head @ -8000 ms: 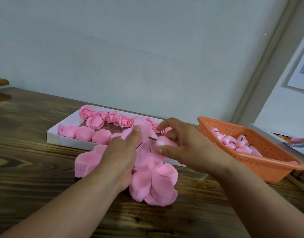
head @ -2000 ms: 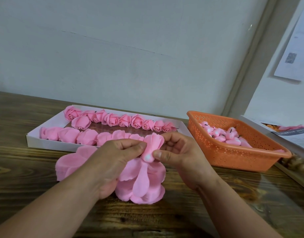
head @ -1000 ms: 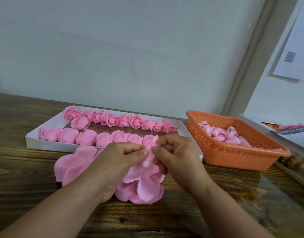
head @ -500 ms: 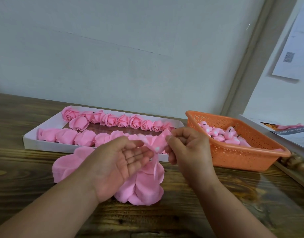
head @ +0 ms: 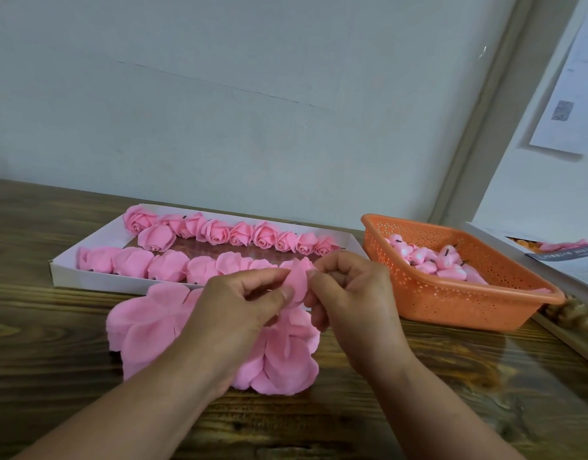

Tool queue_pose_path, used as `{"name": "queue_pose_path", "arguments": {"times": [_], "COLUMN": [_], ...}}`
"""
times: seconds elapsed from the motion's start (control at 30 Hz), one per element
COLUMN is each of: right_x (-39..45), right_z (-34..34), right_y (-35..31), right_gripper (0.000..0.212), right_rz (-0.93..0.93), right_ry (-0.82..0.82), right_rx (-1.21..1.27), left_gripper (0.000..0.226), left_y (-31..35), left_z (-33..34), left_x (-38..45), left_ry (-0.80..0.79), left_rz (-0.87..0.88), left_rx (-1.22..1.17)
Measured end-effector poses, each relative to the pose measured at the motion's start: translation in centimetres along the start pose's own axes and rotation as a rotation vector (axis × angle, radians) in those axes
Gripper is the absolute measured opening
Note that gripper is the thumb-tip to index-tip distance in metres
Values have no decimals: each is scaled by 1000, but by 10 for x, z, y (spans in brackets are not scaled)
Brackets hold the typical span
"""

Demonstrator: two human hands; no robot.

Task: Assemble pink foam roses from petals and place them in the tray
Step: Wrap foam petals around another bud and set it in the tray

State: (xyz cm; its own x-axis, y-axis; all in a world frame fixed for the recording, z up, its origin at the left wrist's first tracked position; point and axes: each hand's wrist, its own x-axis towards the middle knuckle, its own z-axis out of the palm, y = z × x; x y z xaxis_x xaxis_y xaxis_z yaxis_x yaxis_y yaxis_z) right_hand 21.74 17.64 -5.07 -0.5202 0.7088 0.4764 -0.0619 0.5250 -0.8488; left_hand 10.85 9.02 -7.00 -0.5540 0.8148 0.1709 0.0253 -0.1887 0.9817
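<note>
My left hand (head: 243, 305) and my right hand (head: 349, 293) meet above the table and both pinch one pink foam rose in the making (head: 297, 282), its petals sticking up between the fingertips. Under the hands lies a pile of loose pink petal sheets (head: 143, 322). Behind them stands a white tray (head: 96, 278) with a back row of finished roses (head: 264, 234) and a front row of pink pieces (head: 168, 265).
An orange perforated basket (head: 452, 302) of pink buds with dark stems stands at the right. Papers (head: 565, 252) lie beyond it on a ledge. A grey wall rises right behind the wooden table (head: 37, 327).
Half a second ago my left palm was open and only the right hand held the rose. Now the left fingers have closed onto the petals again.
</note>
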Motion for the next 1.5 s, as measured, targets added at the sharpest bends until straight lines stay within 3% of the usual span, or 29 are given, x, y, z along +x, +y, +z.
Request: {"name": "queue_pose_path", "arguments": {"times": [0.47, 0.83, 1.1, 1.2, 1.5], "right_x": [2, 5, 7, 6, 6], "right_z": [-9, -12, -14, -13, -11], "right_y": [2, 1, 4, 6, 7], "right_gripper": [9, 13, 12, 21, 12], "right_rz": [73, 43, 111, 108, 68], "right_ry": [-274, -210, -250, -271, -194], "right_rx": [189, 139, 342, 340, 293], "left_gripper": [33, 16, 29, 30, 28], "left_y": [-1, -2, -1, 0, 4], "left_z": [-6, -7, -8, -9, -9], "left_x": [4, 4, 4, 5, 1], "left_ry": [-131, -133, -196, -208, -294], "left_rz": [25, 7, -98, -125, -125], "left_rx": [-1, 69, -135, -154, -124]}}
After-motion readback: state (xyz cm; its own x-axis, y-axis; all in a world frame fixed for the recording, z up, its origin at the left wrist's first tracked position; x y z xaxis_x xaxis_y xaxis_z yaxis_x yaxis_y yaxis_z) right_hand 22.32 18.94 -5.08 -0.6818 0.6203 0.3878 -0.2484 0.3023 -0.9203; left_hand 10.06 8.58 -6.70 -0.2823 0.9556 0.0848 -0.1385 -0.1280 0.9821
